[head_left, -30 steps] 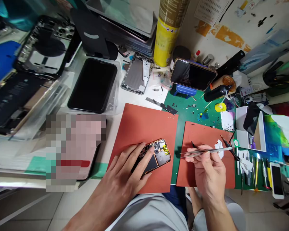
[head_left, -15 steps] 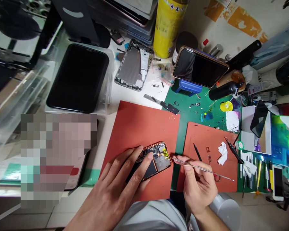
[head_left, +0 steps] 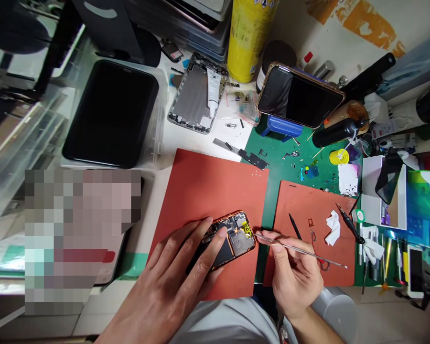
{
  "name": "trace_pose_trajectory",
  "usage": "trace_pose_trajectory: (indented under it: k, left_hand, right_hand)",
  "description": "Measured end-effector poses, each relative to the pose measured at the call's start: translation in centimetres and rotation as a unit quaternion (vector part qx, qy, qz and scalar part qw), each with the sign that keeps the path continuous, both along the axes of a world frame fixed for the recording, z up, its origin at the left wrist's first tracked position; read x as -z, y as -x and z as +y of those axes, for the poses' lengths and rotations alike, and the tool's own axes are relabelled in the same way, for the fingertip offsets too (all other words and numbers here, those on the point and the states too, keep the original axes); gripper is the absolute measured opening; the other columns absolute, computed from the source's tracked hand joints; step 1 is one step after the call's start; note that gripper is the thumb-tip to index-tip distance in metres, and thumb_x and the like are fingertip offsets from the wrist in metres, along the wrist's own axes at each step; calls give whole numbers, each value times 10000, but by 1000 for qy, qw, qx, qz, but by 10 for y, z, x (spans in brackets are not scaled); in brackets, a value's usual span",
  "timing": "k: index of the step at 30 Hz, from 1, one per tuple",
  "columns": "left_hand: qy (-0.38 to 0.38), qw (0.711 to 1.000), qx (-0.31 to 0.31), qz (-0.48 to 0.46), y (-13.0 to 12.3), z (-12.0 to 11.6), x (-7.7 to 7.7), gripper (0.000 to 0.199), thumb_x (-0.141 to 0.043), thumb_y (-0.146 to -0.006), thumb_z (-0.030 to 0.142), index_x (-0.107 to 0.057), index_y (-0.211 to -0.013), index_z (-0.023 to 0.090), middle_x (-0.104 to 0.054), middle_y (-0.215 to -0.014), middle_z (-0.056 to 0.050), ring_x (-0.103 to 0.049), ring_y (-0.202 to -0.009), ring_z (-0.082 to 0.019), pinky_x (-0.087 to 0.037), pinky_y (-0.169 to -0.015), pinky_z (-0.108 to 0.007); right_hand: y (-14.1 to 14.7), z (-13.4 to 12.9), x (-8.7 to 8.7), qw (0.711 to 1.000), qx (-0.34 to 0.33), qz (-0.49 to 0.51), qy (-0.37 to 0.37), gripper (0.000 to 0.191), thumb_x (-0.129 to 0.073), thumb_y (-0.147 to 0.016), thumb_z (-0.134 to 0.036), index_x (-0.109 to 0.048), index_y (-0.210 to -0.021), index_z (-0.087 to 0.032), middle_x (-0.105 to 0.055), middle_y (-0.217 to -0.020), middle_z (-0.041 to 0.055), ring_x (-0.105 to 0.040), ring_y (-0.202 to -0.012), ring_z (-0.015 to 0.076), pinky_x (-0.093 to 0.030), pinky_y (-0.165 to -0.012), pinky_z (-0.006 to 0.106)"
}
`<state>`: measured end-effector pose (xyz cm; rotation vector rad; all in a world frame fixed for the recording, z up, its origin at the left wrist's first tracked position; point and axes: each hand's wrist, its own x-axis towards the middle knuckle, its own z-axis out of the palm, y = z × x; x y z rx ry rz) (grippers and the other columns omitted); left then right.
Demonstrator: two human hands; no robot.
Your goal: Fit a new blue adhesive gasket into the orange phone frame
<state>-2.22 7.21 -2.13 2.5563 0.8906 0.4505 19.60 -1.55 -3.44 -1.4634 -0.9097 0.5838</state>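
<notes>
An opened smartphone [head_left: 241,242] lies tilted on the left red mat, its circuit parts and a yellow piece near one corner exposed. My left hand [head_left: 179,267] steadies it, index finger across the inside, other fingers along the far edge and thumb at the near side. Part of the phone is hidden under that hand. Just right of the phone, my right hand [head_left: 295,272] pinches a slim metal tool [head_left: 318,257] between thumb and fingers. The tool's left tip is close to the phone's right edge; whether they touch I cannot tell.
A second red mat [head_left: 275,258] bears a black pen-like tool [head_left: 294,225], crumpled tissue [head_left: 332,228] and small red-handled scissors [head_left: 323,263]. Beyond are a phone on a blue stand [head_left: 284,128], an empty phone housing [head_left: 193,98], a yellow can [head_left: 249,43] and a black-screened tablet [head_left: 111,114].
The head view has shifted very slightly. Both hands, the phone and the metal tool keep nearly the same places.
</notes>
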Motion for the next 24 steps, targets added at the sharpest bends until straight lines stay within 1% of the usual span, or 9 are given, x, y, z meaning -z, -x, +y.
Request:
trace_pose_trajectory:
  k: [9, 16, 20, 24]
  left_hand:
    - [-3, 1000, 1, 5, 2, -1, -1, 696, -643, -1053, 162, -373, -1695, 140, -541, -1633, -216, -523, -1474, -366, -450, -1164, -489]
    - [0, 1000, -4, 0, 0, 0, -1, 710, -656, -1050, 166, -367, -1698, 153, -563, -1614, -211, -529, -1470, -358, -459, -1161, -486]
    - [-3, 1000, -4, -2, -1, 0, 0, 718, -670, -1046, 177, -369, -1697, 146, -568, -1604, -217, -536, -1462, -360, -451, -1164, -483]
    - [-3, 1000, -2, 1, 0, 0, 0, 706, -667, -1045, 178, -384, -1690, 140, -569, -1604, -221, -544, -1461, -366, -448, -1167, -480]
  right_hand:
    - [2, 0, -1, 997, 4, -76, -17, 321, -668, -977, 59, -723, -1179, -184, -852, -1118, 45, -859, -1009, 211, -734, -964, 355]
    - [1, -5, 2, 993, 0, -118, -15, 354, -664, -966, 70, -712, -1220, -171, -845, -1146, 75, -855, -1032, 233, -735, -978, 409]
    - [0, -7, 3, 991, -8, -132, -7, 318, -671, -979, 45, -713, -1199, -180, -849, -1140, 81, -859, -1021, 251, -741, -957, 430]
    - [0, -6, 1, 991, -5, -137, 3, 292, -676, -988, 24, -716, -1186, -187, -854, -1137, 85, -862, -1007, 259, -745, -936, 426]
